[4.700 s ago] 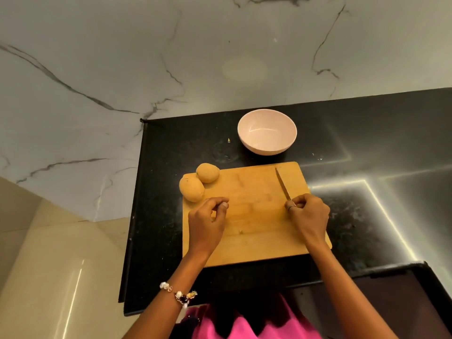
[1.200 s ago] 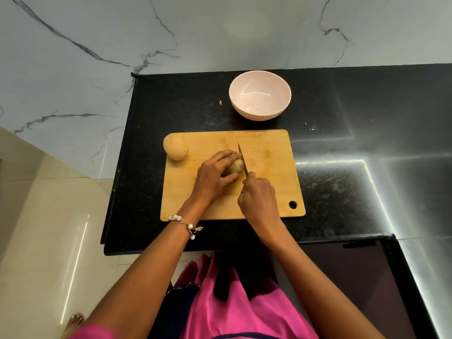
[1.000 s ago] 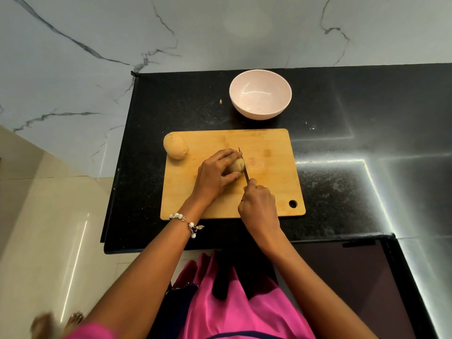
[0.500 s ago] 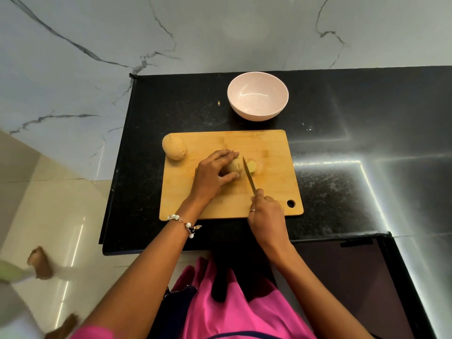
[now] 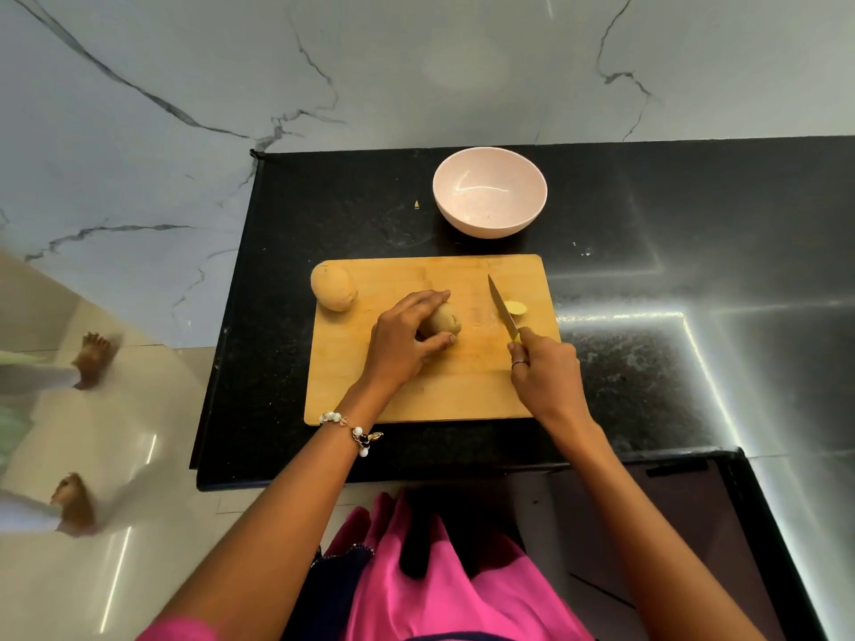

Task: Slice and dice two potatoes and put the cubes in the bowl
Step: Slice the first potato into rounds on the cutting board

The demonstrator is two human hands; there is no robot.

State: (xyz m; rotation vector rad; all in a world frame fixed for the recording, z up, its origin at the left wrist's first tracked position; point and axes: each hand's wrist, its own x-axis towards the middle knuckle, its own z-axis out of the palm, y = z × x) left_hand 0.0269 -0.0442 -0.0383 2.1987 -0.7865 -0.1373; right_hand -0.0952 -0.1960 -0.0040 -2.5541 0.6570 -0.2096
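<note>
Slicing: my left hand (image 5: 403, 340) clamps the potato (image 5: 444, 320); right hand (image 5: 546, 373) grips the knife (image 5: 502, 313), blade beside it. Next cut: realign.

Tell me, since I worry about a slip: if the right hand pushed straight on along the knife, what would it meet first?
Probably the cut potato piece beside the blade of the knife held by the right hand; depth is unclear.

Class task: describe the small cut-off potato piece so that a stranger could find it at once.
Start at the wooden cutting board on the black counter. Near its right edge, just right of the knife blade, lies the cut-off potato piece. Unlike both larger potatoes, it is tiny and pale yellow.
</note>
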